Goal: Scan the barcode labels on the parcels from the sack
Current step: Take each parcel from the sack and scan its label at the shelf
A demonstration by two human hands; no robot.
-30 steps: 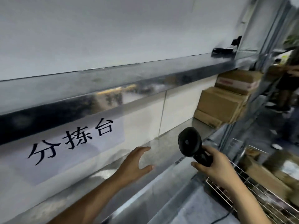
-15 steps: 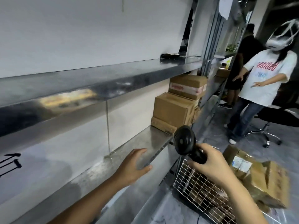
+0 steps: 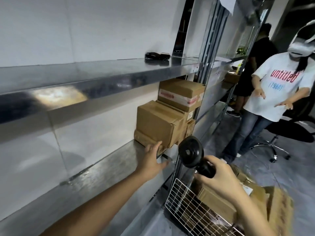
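Observation:
My right hand (image 3: 221,179) grips the handle of a black barcode scanner (image 3: 190,152), head up, beside the shelf's right end. My left hand (image 3: 151,157) reaches over the metal shelf (image 3: 95,172) with straight fingers, its tips at the bottom edge of a stack of cardboard parcels (image 3: 158,123). A smaller taped box (image 3: 180,92) sits on top of that stack. More cardboard parcels (image 3: 221,200) lie in a white wire basket (image 3: 184,201) below my right hand. No sack is in view.
An upper steel shelf (image 3: 102,74) carries a small black device (image 3: 156,56). To the right, a person in a white T-shirt (image 3: 276,92) stands on the grey floor, another person behind. An office chair base (image 3: 272,149) stands nearby.
My view has swung right along the shelf. My left hand has moved forward to the parcel stack. My right hand still holds the scanner.

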